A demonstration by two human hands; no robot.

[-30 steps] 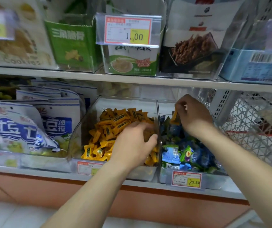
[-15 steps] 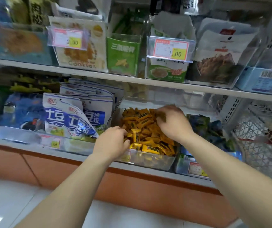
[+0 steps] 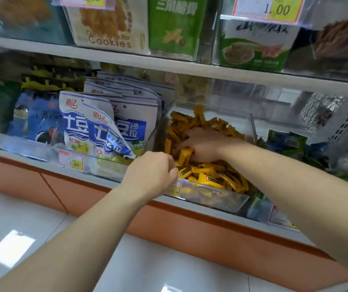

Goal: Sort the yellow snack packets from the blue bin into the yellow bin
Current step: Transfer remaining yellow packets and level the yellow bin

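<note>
right grip (image 3: 206,146) palm-down in the yellow bin (image 3: 160,128), fingers curled round a yellow packet (image 3: 186,156). left grip (image 3: 152,171) knuckled at the bin's front edge; i cannot tell its hold.

Head view. The right hand (image 3: 206,146) lay palm-down on the heap of yellow snack packets (image 3: 213,178) in the clear-walled yellow bin (image 3: 160,131), its fingers (image 3: 187,140) curled over one tilted packet (image 3: 184,157). The left hand (image 3: 152,173) was at the bin's front left corner with its fingers curled just beside the heap; whether they held anything could not be told. To the right stood the blue bin (image 3: 258,208), which held blue and green packets (image 3: 282,142). To the left leaned white-and-blue pouches (image 3: 105,131) above a price tag (image 3: 71,160). On the upper shelf (image 3: 126,60) stood a cookie box (image 3: 107,24) and a green box (image 3: 173,26).
</note>
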